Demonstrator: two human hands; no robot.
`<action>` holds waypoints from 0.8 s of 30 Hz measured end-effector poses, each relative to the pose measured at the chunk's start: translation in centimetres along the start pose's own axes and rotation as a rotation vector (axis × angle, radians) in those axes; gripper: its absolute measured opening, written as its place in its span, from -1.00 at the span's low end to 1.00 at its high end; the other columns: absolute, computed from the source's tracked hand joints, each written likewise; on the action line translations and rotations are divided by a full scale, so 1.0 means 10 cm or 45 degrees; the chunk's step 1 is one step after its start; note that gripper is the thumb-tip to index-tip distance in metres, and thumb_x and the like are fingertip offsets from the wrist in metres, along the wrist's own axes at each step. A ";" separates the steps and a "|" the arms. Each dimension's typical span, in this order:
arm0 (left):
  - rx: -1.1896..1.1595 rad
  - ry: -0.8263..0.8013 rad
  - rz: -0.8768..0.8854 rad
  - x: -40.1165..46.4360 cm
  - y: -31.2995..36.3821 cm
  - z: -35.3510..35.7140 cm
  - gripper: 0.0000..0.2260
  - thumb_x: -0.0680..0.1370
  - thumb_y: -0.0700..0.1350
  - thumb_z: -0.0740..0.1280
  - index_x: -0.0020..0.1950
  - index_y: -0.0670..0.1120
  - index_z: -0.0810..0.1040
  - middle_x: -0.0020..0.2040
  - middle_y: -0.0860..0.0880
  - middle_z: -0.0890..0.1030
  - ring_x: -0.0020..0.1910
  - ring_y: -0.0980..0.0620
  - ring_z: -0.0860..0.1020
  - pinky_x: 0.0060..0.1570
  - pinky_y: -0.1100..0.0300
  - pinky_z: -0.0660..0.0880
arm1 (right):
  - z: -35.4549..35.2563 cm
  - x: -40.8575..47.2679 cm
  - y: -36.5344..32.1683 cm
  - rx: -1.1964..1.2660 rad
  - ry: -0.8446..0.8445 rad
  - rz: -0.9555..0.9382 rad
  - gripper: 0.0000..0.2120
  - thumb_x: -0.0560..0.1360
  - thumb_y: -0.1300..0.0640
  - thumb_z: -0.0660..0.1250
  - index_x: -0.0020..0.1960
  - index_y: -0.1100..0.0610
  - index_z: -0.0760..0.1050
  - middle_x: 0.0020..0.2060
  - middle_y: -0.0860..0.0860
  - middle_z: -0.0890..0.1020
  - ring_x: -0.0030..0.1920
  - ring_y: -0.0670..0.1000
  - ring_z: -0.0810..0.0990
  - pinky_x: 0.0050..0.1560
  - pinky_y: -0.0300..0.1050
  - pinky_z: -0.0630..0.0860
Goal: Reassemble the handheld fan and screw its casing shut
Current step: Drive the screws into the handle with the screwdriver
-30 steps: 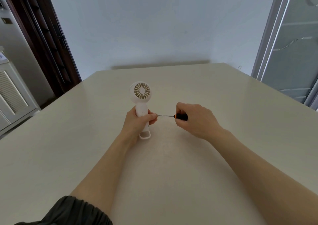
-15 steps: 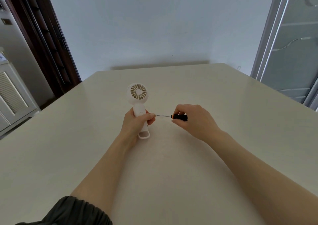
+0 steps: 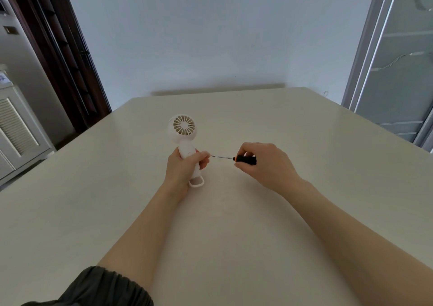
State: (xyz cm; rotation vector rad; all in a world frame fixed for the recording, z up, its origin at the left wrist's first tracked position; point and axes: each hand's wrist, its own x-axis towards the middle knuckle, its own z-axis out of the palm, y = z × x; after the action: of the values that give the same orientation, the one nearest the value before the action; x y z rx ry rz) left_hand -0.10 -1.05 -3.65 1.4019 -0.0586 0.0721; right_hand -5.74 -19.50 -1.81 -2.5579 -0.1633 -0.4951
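Slightly lowered and tilted leftward since the earlier frame, the white handheld fan stands above the cream table.
Left hand grasps its handle; right hand pinches the screwdriver, its tip at the handle's side.

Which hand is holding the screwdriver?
The right hand pinches the screwdriver by its black handle. The left hand grips the white fan instead.
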 end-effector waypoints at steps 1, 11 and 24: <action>-0.006 0.026 0.011 0.01 -0.01 0.00 -0.84 0.45 -0.25 0.44 -0.15 -0.15 0.46 -0.18 -0.13 0.64 -0.25 0.01 0.61 -0.20 0.23 0.58 | 0.00 0.00 0.00 -0.002 0.001 -0.002 -0.93 0.47 0.02 0.33 -0.09 0.00 0.55 -0.17 -0.13 0.59 -0.18 -0.07 0.52 -0.19 -0.15 0.41; -0.210 0.090 -0.122 0.11 0.04 0.00 -0.82 0.59 -0.09 0.17 0.13 -0.14 0.40 -0.21 -0.08 0.54 -0.32 0.03 0.49 -0.29 0.20 0.45 | 0.06 -0.02 -0.06 0.009 -0.010 -0.067 -0.96 0.43 0.01 0.31 -0.13 -0.08 0.52 -0.19 -0.15 0.59 -0.20 -0.08 0.53 -0.18 -0.13 0.48; -0.064 0.028 -0.055 0.07 0.04 0.04 -0.78 0.64 -0.03 0.13 0.24 -0.08 0.36 -0.15 -0.03 0.50 -0.19 0.05 0.46 -0.12 0.17 0.42 | 0.07 -0.03 -0.12 -0.014 -0.021 -0.126 -0.96 0.44 0.01 0.31 -0.13 -0.08 0.54 -0.21 -0.13 0.58 -0.22 -0.09 0.50 -0.22 -0.17 0.41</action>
State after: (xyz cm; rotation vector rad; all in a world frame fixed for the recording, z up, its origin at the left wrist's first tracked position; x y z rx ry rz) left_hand 0.51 -1.33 -3.10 1.3513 -0.0119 0.0495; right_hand -6.10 -18.11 -1.89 -2.5747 -0.2955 -0.5130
